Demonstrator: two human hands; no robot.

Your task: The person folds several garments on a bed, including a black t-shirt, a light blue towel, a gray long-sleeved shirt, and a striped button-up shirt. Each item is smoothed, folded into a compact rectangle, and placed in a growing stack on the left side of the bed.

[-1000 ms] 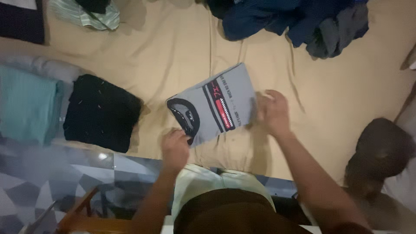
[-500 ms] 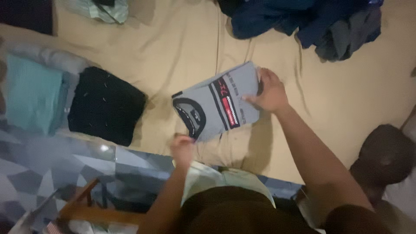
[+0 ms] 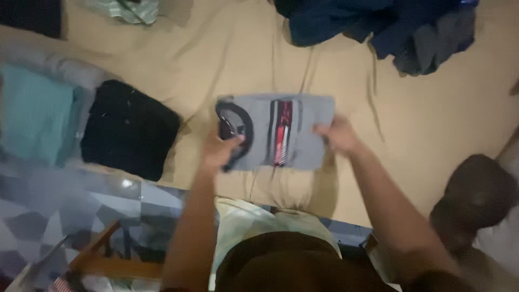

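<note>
Taking the folded grey shirt [image 3: 281,132] in the middle of the tan bed sheet [image 3: 205,65] as the landmark: far to its left, at the bed's edge, lies a folded teal garment [image 3: 35,121], and between that and the shirt sits a folded black garment [image 3: 130,130], close to the shirt but not touching it. Up and to the left of the shirt, at the top edge of the view, a pale green striped cloth [image 3: 127,10] shows in part. The shirt itself lies flat on the sheet, its long side running left to right, with a dark round collar at its left end and a dark and red printed band across its middle. The left hand [image 3: 219,151] is at the shirt's lower left corner by the collar, its grip closed on the shirt's edge there. The right hand [image 3: 338,135] is at the shirt's lower right edge, fingers pinched on the cloth; the frame is blurred, so how much fabric each hand holds cannot be told. Above and to the right of the shirt, well apart from it, is a loose heap of dark blue and grey clothes [image 3: 378,27]. Far to the lower right of the shirt, beside the bed, is a dark rounded object [image 3: 476,194] too dim to identify.
</note>
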